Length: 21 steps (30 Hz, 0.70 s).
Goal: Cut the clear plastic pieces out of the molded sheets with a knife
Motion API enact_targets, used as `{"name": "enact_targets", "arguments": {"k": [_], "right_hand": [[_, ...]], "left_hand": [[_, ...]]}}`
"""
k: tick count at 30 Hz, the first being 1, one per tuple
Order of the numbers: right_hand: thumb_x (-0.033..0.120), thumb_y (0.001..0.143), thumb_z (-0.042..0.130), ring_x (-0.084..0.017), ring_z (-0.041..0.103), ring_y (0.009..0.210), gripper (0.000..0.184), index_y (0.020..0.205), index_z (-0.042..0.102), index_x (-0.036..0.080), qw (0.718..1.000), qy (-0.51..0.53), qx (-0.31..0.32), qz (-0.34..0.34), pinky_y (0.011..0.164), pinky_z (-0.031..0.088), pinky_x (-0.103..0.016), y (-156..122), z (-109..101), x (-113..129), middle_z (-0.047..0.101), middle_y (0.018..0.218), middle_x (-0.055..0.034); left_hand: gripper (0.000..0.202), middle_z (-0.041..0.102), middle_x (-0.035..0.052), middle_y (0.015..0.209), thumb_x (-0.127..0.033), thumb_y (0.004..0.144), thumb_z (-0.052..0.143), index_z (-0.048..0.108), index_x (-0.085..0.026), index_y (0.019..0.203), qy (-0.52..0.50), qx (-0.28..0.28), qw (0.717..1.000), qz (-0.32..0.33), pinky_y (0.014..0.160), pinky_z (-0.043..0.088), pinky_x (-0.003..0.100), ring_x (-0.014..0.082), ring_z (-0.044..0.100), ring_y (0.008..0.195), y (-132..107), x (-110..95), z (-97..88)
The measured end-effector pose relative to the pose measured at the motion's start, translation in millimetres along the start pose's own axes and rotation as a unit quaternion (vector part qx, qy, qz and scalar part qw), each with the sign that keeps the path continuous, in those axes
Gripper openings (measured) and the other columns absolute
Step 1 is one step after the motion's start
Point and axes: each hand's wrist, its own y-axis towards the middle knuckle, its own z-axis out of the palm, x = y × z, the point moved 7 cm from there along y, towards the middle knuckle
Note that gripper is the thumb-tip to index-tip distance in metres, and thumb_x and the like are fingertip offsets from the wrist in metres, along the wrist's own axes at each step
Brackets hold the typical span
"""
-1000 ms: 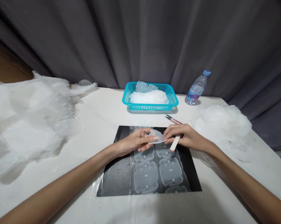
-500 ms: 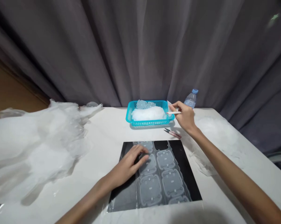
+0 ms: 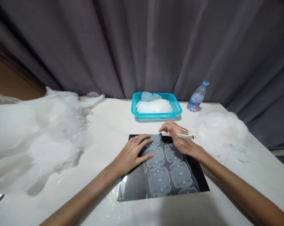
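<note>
My left hand (image 3: 133,153) lies flat with fingers spread on a clear plastic sheet (image 3: 159,181) moulded with several rounded-square pieces. Under the sheet is a black board (image 3: 199,180). My right hand (image 3: 178,138) is closed around a slim white pen-like tool (image 3: 185,136), its tip pointing left near the sheet's far edge. A dark opening (image 3: 166,139) in the upper right of the sheet is partly behind that hand. Just beyond my right fingers, the pink handle of small thread snips (image 3: 184,129) shows; their blades are hidden.
A turquoise basket (image 3: 156,115) at the back holds white fluffy filling (image 3: 155,106) and translucent moulded pieces (image 3: 146,96). A water bottle (image 3: 196,98) stands to its right. White fluff (image 3: 223,128) is heaped at right, and a large filmy white pile (image 3: 40,135) covers the left. A grey curtain (image 3: 137,47) hangs behind the table.
My right hand has come back from the basket's right edge to the sheet's far end, still holding the white tool. My left hand stays on the sheet with fingers spread wider. The view has shifted slightly.
</note>
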Motion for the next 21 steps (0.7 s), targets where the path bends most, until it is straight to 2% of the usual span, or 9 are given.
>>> {"name": "enact_targets", "arguments": {"k": [2,4,6,9,14,21], "right_hand": [[0.045,0.114,0.028,-0.018,0.062,0.085,0.045,0.098,0.063,0.022,0.997,0.044,0.058,0.031,0.085,0.049,-0.033,-8.8,13.8,6.6,0.065,0.09,-0.0029],[0.042,0.113,0.039,-0.016,0.061,0.078,0.039,0.089,0.062,0.022,0.993,0.055,0.09,0.054,0.081,0.048,-0.031,-14.1,24.6,9.0,0.062,0.081,-0.0004],[0.037,0.109,0.053,-0.016,0.064,0.081,0.028,0.089,0.065,0.021,0.991,0.063,0.091,0.071,0.08,0.048,-0.029,-17.2,30.5,7.3,0.066,0.084,-0.0002],[0.03,0.101,0.066,-0.016,0.069,0.087,0.01,0.099,0.07,0.022,0.989,0.081,0.088,0.087,0.079,0.051,-0.028,-21.0,35.7,1.9,0.072,0.096,-0.0017],[0.028,0.102,0.064,-0.018,0.07,0.09,0.007,0.103,0.07,0.023,0.987,0.085,0.095,0.093,0.083,0.055,-0.031,-27.3,41.9,-3.4,0.073,0.1,-0.0026],[0.027,0.106,0.057,-0.02,0.068,0.1,0.01,0.107,0.067,0.025,0.992,0.069,0.09,0.052,0.093,0.055,-0.036,-35.1,50.6,-3.2,0.071,0.105,-0.0047]], "left_hand": [[0.055,0.055,0.01,0.156,-0.06,0.097,0.064,0.062,-0.03,0.143,0.018,-0.002,1.0,0.009,0.117,0.043,0.055,0.0347,0.053,0.141,1.7,1.8,0.8],[0.058,0.053,0.0118,0.158,-0.063,0.095,0.065,0.065,-0.028,0.141,0.031,-0.003,0.999,0.015,0.118,0.042,0.056,0.0359,0.052,0.143,3.1,3.4,1.8],[0.06,0.05,0.0128,0.161,-0.065,0.094,0.066,0.067,-0.026,0.139,0.036,-0.001,0.999,0.016,0.119,0.039,0.058,0.0373,0.048,0.147,4.1,4.7,3.0],[0.064,0.047,0.0125,0.165,-0.068,0.09,0.068,0.069,-0.025,0.138,0.024,-0.003,1.0,-0.003,0.122,0.034,0.061,0.0394,0.042,0.151,4.7,8.1,4.3],[0.071,0.04,0.0094,0.169,-0.074,0.085,0.069,0.067,-0.028,0.139,0.007,0.002,1.0,-0.028,0.125,0.03,0.061,0.0388,0.038,0.154,3.6,13.7,8.5],[0.071,0.038,0.0093,0.17,-0.074,0.087,0.068,0.066,-0.028,0.141,0.014,0.007,1.0,-0.026,0.125,0.03,0.059,0.0369,0.036,0.156,2.8,14.0,10.5]]}}
